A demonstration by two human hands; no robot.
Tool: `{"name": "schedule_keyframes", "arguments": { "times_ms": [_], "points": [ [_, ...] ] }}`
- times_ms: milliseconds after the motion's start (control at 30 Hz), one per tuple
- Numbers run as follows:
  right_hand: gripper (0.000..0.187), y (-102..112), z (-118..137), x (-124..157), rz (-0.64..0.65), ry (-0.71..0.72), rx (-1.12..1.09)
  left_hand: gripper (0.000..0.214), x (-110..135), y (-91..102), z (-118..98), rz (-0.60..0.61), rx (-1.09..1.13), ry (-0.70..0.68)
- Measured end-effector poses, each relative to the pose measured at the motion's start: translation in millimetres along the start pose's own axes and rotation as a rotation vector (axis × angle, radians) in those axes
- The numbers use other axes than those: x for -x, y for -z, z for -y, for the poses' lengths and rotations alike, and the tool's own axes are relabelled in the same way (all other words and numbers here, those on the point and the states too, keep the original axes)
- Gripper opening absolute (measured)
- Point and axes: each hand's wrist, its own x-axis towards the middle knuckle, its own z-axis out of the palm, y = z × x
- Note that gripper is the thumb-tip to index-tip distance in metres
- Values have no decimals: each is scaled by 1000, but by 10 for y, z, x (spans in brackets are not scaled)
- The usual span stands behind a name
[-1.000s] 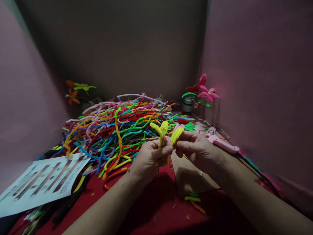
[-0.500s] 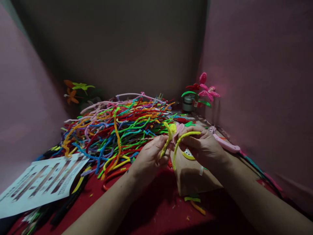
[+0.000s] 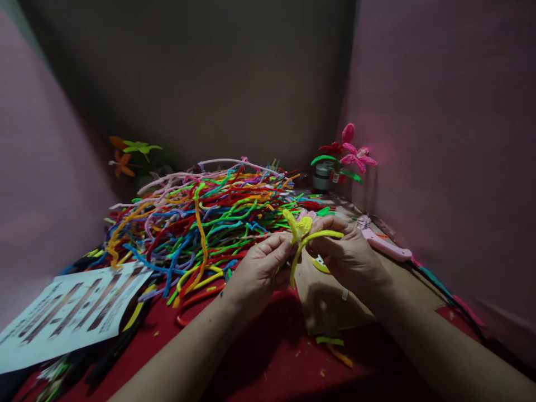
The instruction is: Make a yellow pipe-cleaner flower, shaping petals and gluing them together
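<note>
Yellow petals (image 3: pixel 298 228) in fingers (image 3: pixel 277 252) near board (image 3: pixel 324 315) edge

yel petals (image 3: pixel 305 225), multicol pile (image 3: pixel 226 220), red tbl (image 3: pixel 272 352)

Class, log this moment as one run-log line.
left grip: holds yellow petals; right grip: holds yellow strip; pile of coloured strips: beyond; printed sheet: left; pink tool: right

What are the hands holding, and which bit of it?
The left hand pinches yellow petals by their base; the right hand holds a yellow strip along its upper part.
</note>
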Motion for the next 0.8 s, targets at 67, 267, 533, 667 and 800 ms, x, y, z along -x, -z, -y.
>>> {"name": "schedule_keyframes", "arguments": {
  "times_ms": [67, 267, 533, 667, 800],
  "points": [
    [11, -1, -13, 6, -4, 16, -8, 20, 1, -7, 0, -3, -21, -7],
    [10, -7, -49, 36, -14, 33, 33, 24, 10, -29, -1, 12, -37, 0],
    [11, -44, -60, 87, -85, 50, 99, 20, 23, -34, -1, 19, -37, 18],
    [8, -60, -83, 126, -100, 70, 150, 20, 30, -27, 7, 33, -35, 21],
    [9, -71, -87, 143, -106, 76, 164, 21, 33, -34, 9, 43, -45, 12]
  ]
}}
